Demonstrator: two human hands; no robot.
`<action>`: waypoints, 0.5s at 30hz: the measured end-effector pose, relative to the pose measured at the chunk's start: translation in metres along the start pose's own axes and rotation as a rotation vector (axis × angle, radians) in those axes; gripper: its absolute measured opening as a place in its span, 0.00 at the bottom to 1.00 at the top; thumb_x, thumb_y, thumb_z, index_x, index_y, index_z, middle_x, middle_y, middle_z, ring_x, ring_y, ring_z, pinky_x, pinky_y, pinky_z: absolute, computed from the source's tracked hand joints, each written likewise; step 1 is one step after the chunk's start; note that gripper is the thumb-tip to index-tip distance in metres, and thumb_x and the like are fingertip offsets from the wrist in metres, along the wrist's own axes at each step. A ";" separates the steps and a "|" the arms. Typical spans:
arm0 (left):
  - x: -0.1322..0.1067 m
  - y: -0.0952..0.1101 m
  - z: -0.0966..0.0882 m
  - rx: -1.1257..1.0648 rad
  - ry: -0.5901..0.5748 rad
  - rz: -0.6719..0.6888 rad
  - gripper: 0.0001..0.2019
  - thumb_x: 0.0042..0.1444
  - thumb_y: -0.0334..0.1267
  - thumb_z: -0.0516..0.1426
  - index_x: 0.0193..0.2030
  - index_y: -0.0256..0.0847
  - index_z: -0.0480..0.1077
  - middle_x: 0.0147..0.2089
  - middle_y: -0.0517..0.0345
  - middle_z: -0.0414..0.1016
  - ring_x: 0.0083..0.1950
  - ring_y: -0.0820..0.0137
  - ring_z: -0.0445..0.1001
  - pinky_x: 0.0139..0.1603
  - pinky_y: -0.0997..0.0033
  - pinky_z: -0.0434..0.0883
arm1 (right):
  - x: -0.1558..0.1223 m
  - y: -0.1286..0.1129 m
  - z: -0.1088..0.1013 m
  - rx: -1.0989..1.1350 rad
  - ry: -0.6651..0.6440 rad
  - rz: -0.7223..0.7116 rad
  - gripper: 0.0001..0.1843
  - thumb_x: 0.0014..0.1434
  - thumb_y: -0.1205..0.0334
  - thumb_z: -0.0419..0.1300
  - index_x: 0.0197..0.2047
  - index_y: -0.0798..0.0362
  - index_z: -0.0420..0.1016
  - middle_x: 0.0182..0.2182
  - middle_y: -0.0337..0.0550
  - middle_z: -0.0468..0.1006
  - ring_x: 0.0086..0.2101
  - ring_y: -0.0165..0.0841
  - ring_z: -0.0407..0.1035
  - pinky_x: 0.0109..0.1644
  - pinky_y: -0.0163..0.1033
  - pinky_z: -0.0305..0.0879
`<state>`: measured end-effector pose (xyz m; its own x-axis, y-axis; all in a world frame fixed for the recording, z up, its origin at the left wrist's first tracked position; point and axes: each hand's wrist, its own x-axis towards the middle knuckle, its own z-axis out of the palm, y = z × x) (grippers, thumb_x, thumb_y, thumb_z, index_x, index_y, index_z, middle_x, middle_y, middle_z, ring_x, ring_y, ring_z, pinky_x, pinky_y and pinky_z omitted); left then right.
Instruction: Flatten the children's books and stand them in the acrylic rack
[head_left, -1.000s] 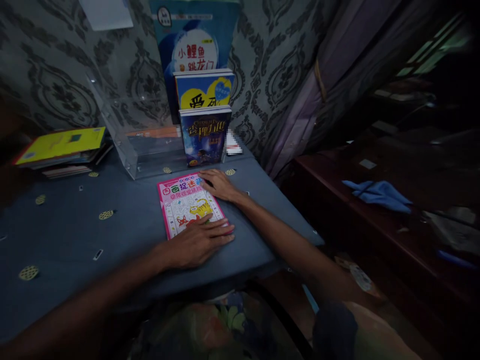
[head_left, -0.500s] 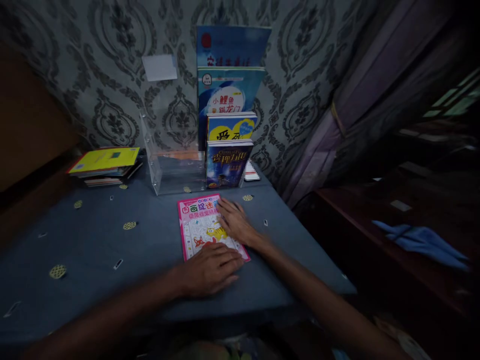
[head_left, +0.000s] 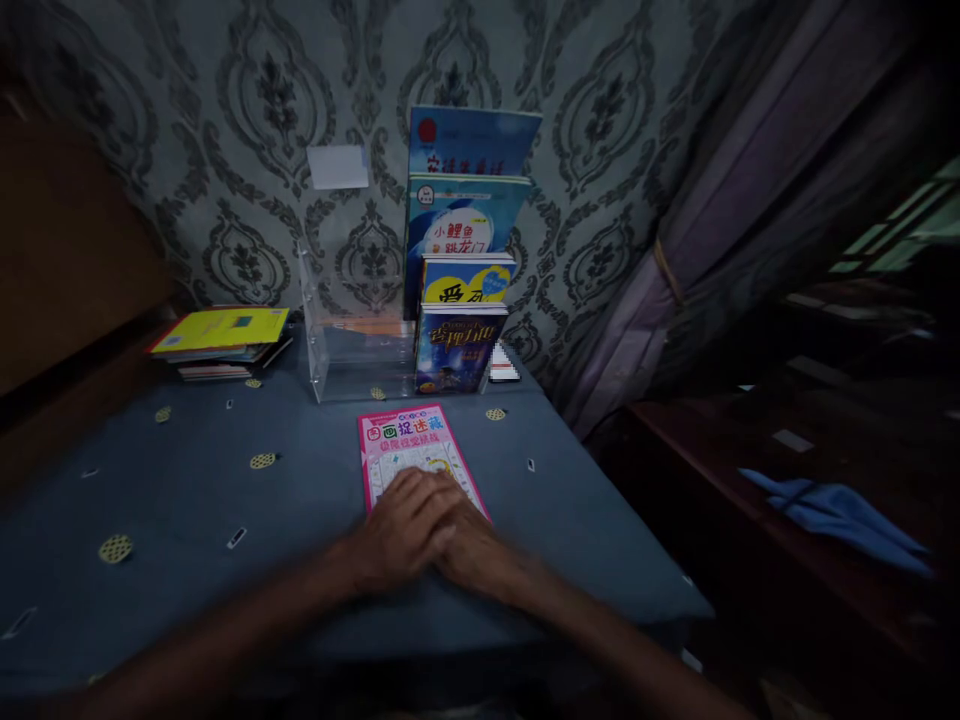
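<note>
My left hand (head_left: 405, 525) lies across my right hand (head_left: 476, 550), its fingers draped over the other's fingers. The two meet over the lower part of a pink-bordered picture book (head_left: 405, 430), which lies flat on the cloth with Chinese characters on its cover. Neither hand seems to hold anything. The fingers of the right hand are mostly covered by the left. Beyond the book stands a clear tiered rack (head_left: 360, 365). Its right side bears several upright books, a dark blue one (head_left: 457, 350) in front.
A stack of books with a yellow cover (head_left: 225, 328) sits at the table's back left. The patterned blue-grey tablecloth (head_left: 187, 510) covers the table. To the right are a tied curtain (head_left: 637, 300) and a blue cloth (head_left: 832, 510) on a dark red surface.
My right hand has drawn back from the book's upper right side to beneath my left hand. More of the cover's title shows. The view has tilted slightly upward.
</note>
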<state>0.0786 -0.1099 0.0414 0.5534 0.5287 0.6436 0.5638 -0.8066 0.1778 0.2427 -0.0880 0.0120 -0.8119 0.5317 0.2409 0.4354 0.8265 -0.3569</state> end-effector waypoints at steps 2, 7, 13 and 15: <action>-0.006 -0.018 -0.001 0.043 -0.011 -0.184 0.18 0.67 0.37 0.47 0.62 0.36 0.62 0.57 0.41 0.72 0.59 0.59 0.68 0.60 0.53 0.67 | 0.002 -0.001 -0.010 -0.016 -0.035 0.061 0.25 0.67 0.61 0.54 0.67 0.49 0.64 0.67 0.51 0.64 0.67 0.42 0.53 0.72 0.59 0.43; -0.039 -0.065 0.006 0.227 -0.048 -0.689 0.28 0.64 0.45 0.51 0.67 0.32 0.57 0.70 0.30 0.57 0.72 0.43 0.54 0.66 0.37 0.56 | 0.000 0.015 -0.027 -0.051 -0.023 0.334 0.28 0.68 0.56 0.52 0.69 0.55 0.61 0.69 0.58 0.57 0.69 0.47 0.47 0.71 0.61 0.47; -0.043 -0.081 0.011 -0.260 0.125 -0.831 0.30 0.59 0.49 0.53 0.65 0.36 0.60 0.66 0.38 0.66 0.69 0.49 0.61 0.69 0.44 0.56 | 0.002 0.041 -0.003 -0.036 0.142 0.404 0.29 0.66 0.58 0.53 0.68 0.57 0.63 0.70 0.57 0.56 0.69 0.51 0.49 0.70 0.61 0.51; -0.034 -0.081 0.010 -0.551 0.315 -0.936 0.30 0.55 0.50 0.57 0.63 0.40 0.62 0.65 0.41 0.68 0.67 0.51 0.66 0.67 0.49 0.62 | 0.001 0.047 0.005 -0.025 0.174 0.403 0.29 0.66 0.58 0.53 0.67 0.58 0.64 0.69 0.58 0.56 0.68 0.52 0.49 0.70 0.61 0.51</action>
<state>0.0200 -0.0598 -0.0023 -0.1679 0.9586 0.2301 0.2848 -0.1763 0.9422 0.2603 -0.0497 -0.0092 -0.4981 0.8343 0.2363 0.7151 0.5494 -0.4321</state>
